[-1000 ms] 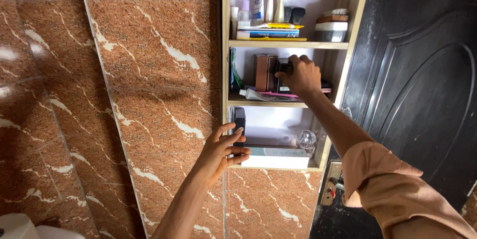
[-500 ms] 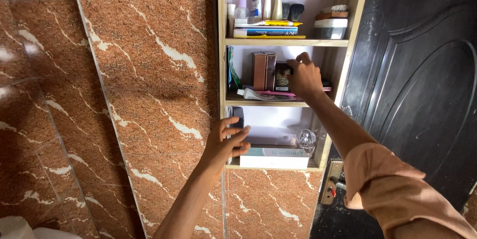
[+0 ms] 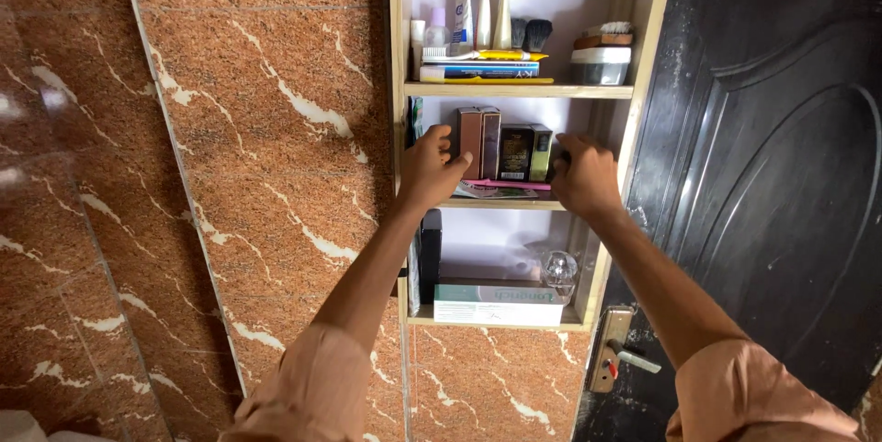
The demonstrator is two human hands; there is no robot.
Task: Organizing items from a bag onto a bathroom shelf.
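Neither grip has closed on anything that we can see: our left hand [image 3: 430,166] is at the left end of the middle shelf [image 3: 514,205], fingers curled loosely, thumb tip touching the near face of the tall brown box [image 3: 479,142], while our right hand [image 3: 584,175] is at the right end with fingers bent, and we cannot tell whether anything sits under them. Between the two hands stands the dark box with the gold label [image 3: 523,153], upright, long axis vertical, just right of the brown box and touching it or nearly so. It lies to the left of our right hand and right of our left; the right hand looks slightly nearer. A pink tube [image 3: 517,185] lies flat along the shelf front below it.
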